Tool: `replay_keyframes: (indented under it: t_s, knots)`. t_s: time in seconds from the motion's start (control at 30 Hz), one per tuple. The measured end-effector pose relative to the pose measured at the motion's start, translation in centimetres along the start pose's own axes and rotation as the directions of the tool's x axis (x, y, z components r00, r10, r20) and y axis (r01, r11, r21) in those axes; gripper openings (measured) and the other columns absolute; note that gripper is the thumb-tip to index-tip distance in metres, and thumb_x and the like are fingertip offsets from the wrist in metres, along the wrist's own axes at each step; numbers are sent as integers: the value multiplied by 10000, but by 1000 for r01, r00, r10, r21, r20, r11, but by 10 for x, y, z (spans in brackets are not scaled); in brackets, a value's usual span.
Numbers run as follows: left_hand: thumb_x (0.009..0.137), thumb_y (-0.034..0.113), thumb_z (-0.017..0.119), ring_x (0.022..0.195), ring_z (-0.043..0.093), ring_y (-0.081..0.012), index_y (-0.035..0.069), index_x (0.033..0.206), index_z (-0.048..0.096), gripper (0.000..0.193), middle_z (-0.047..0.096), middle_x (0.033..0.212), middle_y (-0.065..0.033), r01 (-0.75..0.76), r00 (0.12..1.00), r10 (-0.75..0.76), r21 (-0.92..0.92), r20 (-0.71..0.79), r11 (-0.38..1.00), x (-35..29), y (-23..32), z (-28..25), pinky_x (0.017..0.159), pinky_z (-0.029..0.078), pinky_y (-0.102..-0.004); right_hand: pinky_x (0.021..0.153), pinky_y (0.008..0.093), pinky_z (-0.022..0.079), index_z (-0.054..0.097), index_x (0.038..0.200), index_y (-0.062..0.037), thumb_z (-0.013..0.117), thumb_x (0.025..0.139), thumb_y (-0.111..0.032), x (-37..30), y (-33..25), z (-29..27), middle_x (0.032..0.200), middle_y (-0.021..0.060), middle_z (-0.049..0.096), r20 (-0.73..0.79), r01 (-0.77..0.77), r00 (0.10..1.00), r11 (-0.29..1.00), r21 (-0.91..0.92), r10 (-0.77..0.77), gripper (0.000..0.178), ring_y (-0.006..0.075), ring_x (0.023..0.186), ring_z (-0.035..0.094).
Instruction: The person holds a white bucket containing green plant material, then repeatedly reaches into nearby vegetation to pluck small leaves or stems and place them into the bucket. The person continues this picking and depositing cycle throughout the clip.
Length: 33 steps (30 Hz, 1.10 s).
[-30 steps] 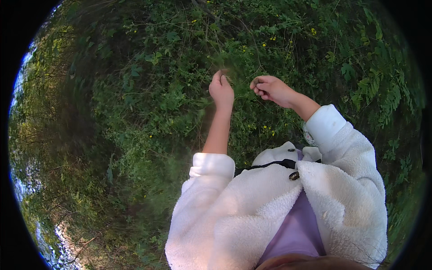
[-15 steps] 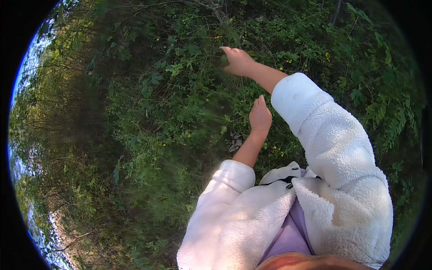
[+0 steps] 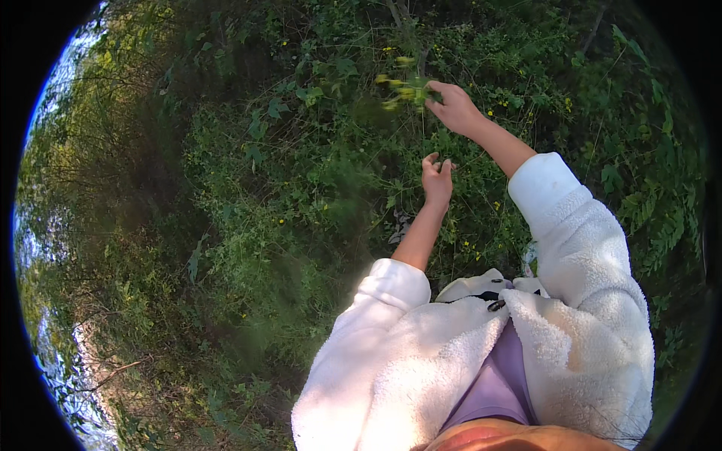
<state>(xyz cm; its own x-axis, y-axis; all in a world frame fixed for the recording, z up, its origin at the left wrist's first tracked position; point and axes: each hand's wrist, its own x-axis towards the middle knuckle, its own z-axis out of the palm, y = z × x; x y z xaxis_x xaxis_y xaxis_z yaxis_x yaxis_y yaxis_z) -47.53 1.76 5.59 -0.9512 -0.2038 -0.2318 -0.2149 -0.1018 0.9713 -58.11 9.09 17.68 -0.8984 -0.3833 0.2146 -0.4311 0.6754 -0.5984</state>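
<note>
Thumb and fingers of my right hand [image 3: 456, 110] close on a sprig of yellow flowers [image 3: 406, 90]. The sprig sticks out to the left of the fingertips and is smeared by motion. Below it, nearer to me, my left hand [image 3: 436, 182] hovers over the green plants [image 3: 346, 165], its fingers bent and apart. I see nothing held in it, though the small gap between its fingers is hard to make out. White fleecy sleeves cover both arms up to the bare forearms.
Dense leafy undergrowth surrounds both hands, with small yellow flowers [image 3: 568, 104] scattered through it. A woody stem [image 3: 398, 13] rises at the far side. Dry, curled leaves [image 3: 399, 225] lie beside my left forearm. A bare twig [image 3: 116, 373] crosses pale ground at the lower left.
My right hand has moved to the right and now has the yellow flower sprig in its fingers. The fingers of my left hand have gone from stretched out to bent.
</note>
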Motion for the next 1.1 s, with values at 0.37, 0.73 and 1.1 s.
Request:
replay_keyframes:
  t_s: [0.37,0.73,1.1]
  knots:
    - [824,267,606,723,557,-133,87,983,575,243,587,793,-12,445,838,-139,-513,528,734,14,36,4,643,472,-287,585,217,365,532,899,-49,607,772,-58,-137,26,24,713,-22,459,12,-14,1000,781,624,8,148,59,632,412]
    - [844,166,575,644,508,-88,21,938,576,173,572,767,-14,257,815,-100,-201,571,945,-9,43,-4,561,394,-207,600,228,343,492,952,-43,400,877,-243,-194,57,15,799,-9,450,411,-394,882,-117,912,231,233,90,656,392]
    - [864,181,548,579,491,-85,-4,919,586,196,606,769,-57,204,904,-92,-235,417,950,-16,31,-6,527,387,-207,442,184,245,439,726,-105,364,932,-342,-215,20,45,655,-32,389,457,-507,850,171,845,262,323,54,521,292]
